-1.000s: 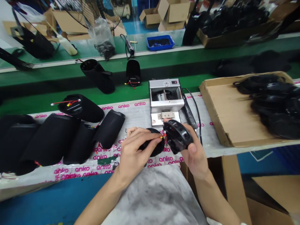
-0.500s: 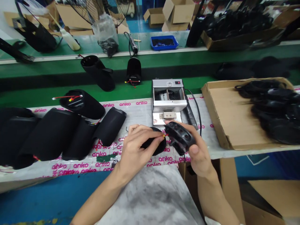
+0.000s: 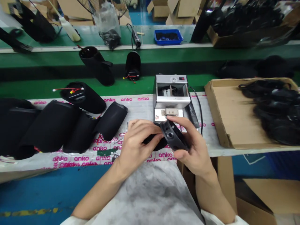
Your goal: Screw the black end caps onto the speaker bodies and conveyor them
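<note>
My right hand [image 3: 193, 147] grips a round black plastic cover [image 3: 173, 136] with several holes, tilted on edge above the table's front. My left hand [image 3: 138, 143] is closed, its fingers pinched against the cover's left side and over a black housing [image 3: 156, 142] lying under it. What the left fingers pinch is hidden. A small silver machine [image 3: 172, 97] with an open top stands just behind both hands.
Several black housings [image 3: 70, 125] lie in a row at the left on the printed plastic sheet [image 3: 138, 109]. A cardboard box [image 3: 225, 118] of black parts sits at the right. Beyond runs a green conveyor [image 3: 47, 84] with two more housings and a blue tray [image 3: 168, 36].
The right hand has turned the cover more on edge and brought it up against the left hand. The red and yellow wire ends between the hands are now hidden.
</note>
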### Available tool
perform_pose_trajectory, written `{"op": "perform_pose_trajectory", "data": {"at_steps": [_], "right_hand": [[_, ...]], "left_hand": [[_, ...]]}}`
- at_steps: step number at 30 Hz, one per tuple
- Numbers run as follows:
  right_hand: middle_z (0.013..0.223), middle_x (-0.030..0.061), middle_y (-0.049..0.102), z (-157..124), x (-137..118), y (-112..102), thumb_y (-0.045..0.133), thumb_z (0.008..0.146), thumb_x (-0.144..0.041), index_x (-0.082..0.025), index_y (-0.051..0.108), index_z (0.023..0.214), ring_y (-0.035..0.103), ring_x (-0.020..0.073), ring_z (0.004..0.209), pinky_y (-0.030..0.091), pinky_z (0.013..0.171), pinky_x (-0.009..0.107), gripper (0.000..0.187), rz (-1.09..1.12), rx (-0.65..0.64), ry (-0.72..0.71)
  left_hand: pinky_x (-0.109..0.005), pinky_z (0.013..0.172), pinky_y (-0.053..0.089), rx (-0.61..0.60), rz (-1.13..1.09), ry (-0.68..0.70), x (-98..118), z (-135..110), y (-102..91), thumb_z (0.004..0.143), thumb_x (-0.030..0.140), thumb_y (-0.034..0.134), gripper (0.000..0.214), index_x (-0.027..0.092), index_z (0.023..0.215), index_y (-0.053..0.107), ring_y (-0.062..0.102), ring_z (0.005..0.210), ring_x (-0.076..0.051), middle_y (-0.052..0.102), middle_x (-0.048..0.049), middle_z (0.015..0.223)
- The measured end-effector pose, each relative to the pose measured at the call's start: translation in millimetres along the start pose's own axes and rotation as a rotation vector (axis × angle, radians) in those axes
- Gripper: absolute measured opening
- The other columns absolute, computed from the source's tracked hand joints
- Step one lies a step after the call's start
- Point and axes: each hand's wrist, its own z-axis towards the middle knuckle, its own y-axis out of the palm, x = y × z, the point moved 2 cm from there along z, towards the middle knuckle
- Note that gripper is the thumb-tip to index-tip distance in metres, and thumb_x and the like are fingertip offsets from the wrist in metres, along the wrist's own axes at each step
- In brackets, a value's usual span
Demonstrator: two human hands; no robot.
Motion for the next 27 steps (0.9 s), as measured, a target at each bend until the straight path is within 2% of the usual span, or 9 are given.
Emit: {"op": "perform_pose_trajectory", "data": {"at_steps": [4, 6, 9, 13, 16, 19, 22, 24, 27], "right_hand": [[0.158, 0.0079, 0.058, -2, -5, -3, 0.095, 0.089, -0.056, -0.035, 0.065, 0.155, 0.054, 0.0324, 0.152, 0.064, 0.107, 0.032, 0.075, 0.067, -0.065, 0.065], [0.165, 0.0063, 0.055, -6, -6, -5, 0.096, 0.089, -0.038, -0.036, 0.061, 0.159, 0.051, 0.0297, 0.157, 0.061, 0.113, 0.029, 0.078, 0.074, -0.121, 0.061], [0.165, 0.0032, 0.056, -9, -5, -4, 0.098, 0.086, -0.028, -0.041, 0.058, 0.161, 0.066, 0.0241, 0.141, 0.065, 0.105, 0.024, 0.086, 0.075, -0.122, 0.098], [0.157, 0.0008, 0.063, -8, -3, 2, 0.107, 0.077, -0.042, -0.042, 0.061, 0.157, 0.069, 0.0225, 0.136, 0.067, 0.097, 0.022, 0.091, -0.103, -0.026, 0.030], [0.152, 0.0039, 0.066, -5, 1, 12, 0.106, 0.076, -0.055, -0.039, 0.058, 0.157, 0.067, 0.0274, 0.139, 0.067, 0.097, 0.031, 0.096, -0.269, 0.027, -0.073], [0.151, 0.0087, 0.065, -4, 6, 22, 0.100, 0.076, -0.069, -0.036, 0.052, 0.160, 0.071, 0.0312, 0.129, 0.069, 0.080, 0.037, 0.102, -0.375, 0.062, -0.129], [0.147, 0.0124, 0.064, -4, 5, 29, 0.092, 0.077, -0.081, -0.033, 0.050, 0.159, 0.072, 0.0343, 0.118, 0.061, 0.061, 0.039, 0.104, -0.519, 0.097, -0.122], [0.144, 0.0132, 0.063, -3, 3, 29, 0.088, 0.078, -0.085, -0.031, 0.050, 0.159, 0.070, 0.0363, 0.117, 0.059, 0.063, 0.042, 0.105, -0.600, 0.098, -0.111], [0.144, 0.0129, 0.060, -2, 8, 25, 0.079, 0.088, -0.086, -0.029, 0.047, 0.163, 0.066, 0.0323, 0.109, 0.055, 0.068, 0.043, 0.099, -0.486, 0.028, -0.083]], "left_hand": [[-0.040, 0.106, 0.054, -0.063, 0.011, -0.026, -3, -3, -8.6, 0.103, 0.010, 0.074, 0.013, 0.022, 0.099, 0.078, 0.074, 0.123, -0.024, 0.077, -0.0088, 0.131], [-0.040, 0.109, 0.056, -0.044, 0.005, -0.072, -5, -4, -9.4, 0.101, 0.010, 0.073, 0.014, 0.021, 0.093, 0.077, 0.072, 0.127, -0.025, 0.072, -0.0108, 0.134], [-0.038, 0.104, 0.060, -0.031, -0.037, -0.170, -8, -5, -6.0, 0.096, 0.010, 0.075, 0.013, 0.020, 0.090, 0.074, 0.074, 0.121, -0.025, 0.071, -0.0108, 0.131], [-0.033, 0.095, 0.062, -0.089, -0.102, -0.247, -10, -4, -3.1, 0.086, 0.001, 0.070, 0.021, 0.020, 0.093, 0.076, 0.075, 0.121, -0.026, 0.071, -0.0103, 0.136], [-0.036, 0.106, 0.060, -0.133, -0.169, -0.266, -14, -8, -5.5, 0.089, 0.002, 0.066, 0.029, 0.021, 0.107, 0.079, 0.071, 0.133, -0.029, 0.071, -0.0104, 0.142], [-0.041, 0.120, 0.052, -0.100, -0.349, -0.356, -20, -17, -7.5, 0.105, 0.014, 0.061, 0.020, 0.024, 0.115, 0.076, 0.068, 0.140, -0.028, 0.072, -0.0093, 0.144], [-0.043, 0.123, 0.051, 0.075, -0.625, -0.444, -26, -27, -6.3, 0.117, 0.037, 0.050, 0.025, 0.026, 0.120, 0.072, 0.068, 0.139, -0.027, 0.074, -0.0083, 0.140], [-0.044, 0.123, 0.051, 0.111, -0.699, -0.431, -27, -31, -2.0, 0.117, 0.048, 0.049, 0.034, 0.026, 0.132, 0.071, 0.067, 0.141, -0.028, 0.074, -0.0087, 0.143], [-0.040, 0.122, 0.051, 0.018, -0.581, -0.423, -28, -31, 8.6, 0.116, 0.050, 0.052, 0.040, 0.025, 0.144, 0.068, 0.067, 0.141, -0.027, 0.073, -0.0088, 0.148]]}}
